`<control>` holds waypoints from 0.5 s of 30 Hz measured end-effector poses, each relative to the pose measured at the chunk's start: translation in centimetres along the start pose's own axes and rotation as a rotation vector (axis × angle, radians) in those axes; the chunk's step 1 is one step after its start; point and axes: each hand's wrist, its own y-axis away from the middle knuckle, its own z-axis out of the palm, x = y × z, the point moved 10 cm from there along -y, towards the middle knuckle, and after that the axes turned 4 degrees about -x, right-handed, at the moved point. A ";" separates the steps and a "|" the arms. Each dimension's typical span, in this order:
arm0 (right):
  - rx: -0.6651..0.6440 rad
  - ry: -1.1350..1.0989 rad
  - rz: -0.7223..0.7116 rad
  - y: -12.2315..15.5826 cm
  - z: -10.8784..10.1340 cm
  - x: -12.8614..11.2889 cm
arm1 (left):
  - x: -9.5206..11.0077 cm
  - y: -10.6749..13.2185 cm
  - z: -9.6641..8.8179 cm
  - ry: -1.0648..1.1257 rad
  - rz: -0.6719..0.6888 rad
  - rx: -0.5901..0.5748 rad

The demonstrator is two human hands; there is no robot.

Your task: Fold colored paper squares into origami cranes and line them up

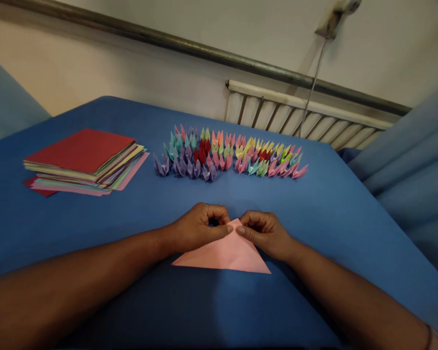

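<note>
A pink sheet of origami paper [226, 255], folded into a triangle, lies before me with its long edge toward me and its tip pointing away. My left hand [204, 223] pinches the paper just left of the tip, thumb on top and fingers curled behind. On the other side of the tip, my right hand [264, 231] pinches it the same way. Both thumbs almost meet near the point. The fingertips behind the paper are partly hidden.
Several rows of folded paper cranes [195, 167] in many colours stand beyond my hands. To the left lies a stack of coloured paper [82, 150], red on top. Everything rests on a blue-covered table [138, 209]. Behind it are a radiator [270, 114] and a wall pipe [190, 46].
</note>
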 end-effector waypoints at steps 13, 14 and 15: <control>0.422 0.081 -0.129 0.4 -4.7 -1.4 | -0.5 -0.1 -2.1 -0.050 -0.043 0.076; 0.446 0.089 -0.136 0.5 -5.1 -1.4 | -0.5 -0.1 -2.5 -0.037 -0.046 0.102; 0.468 0.096 -0.138 0.6 -5.4 -1.4 | -0.6 -0.1 -2.8 -0.026 -0.048 0.130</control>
